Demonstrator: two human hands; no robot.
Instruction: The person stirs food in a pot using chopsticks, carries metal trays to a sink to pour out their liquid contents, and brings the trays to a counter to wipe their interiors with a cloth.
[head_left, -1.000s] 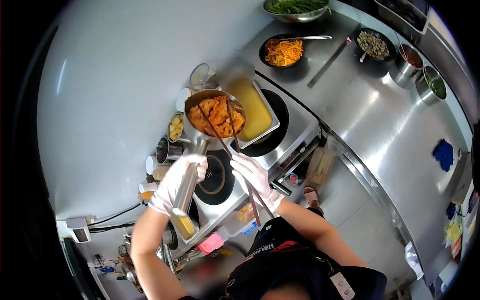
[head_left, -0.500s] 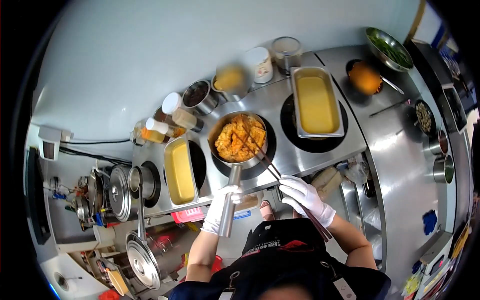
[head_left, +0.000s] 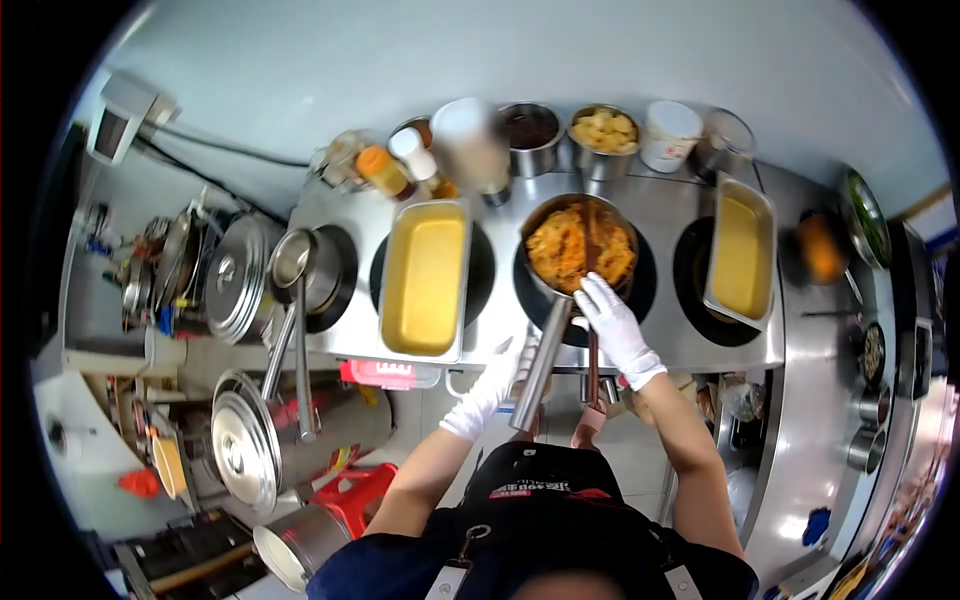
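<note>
A long-handled metal saucepan (head_left: 546,357) sits on a round black burner, filled with chunky orange-yellow food (head_left: 560,247). My left hand (head_left: 490,392), in a white glove, is at the handle from its left side, the fingers partly hidden behind it. Long dark reddish-brown chopsticks (head_left: 592,365) stand in the food, running down toward me. My right hand (head_left: 615,330), gloved too, is closed around them just over the pan's near rim. Yellow liquid fills a rectangular metal tray (head_left: 463,290) to the left and another tray (head_left: 712,285) to the right.
Along the wall stand seasoning bottles (head_left: 415,155), a pot of dark contents (head_left: 530,138), a pot of yellow chunks (head_left: 604,130) and a white tub (head_left: 670,135). Lidded pots (head_left: 240,275) and a ladle (head_left: 303,380) are at left. A bowl of greens (head_left: 868,215) sits far right.
The view has swung left, so the stove appears shifted right. My right hand has moved up close to the pan's rim, and the chopsticks stand more upright in the food.
</note>
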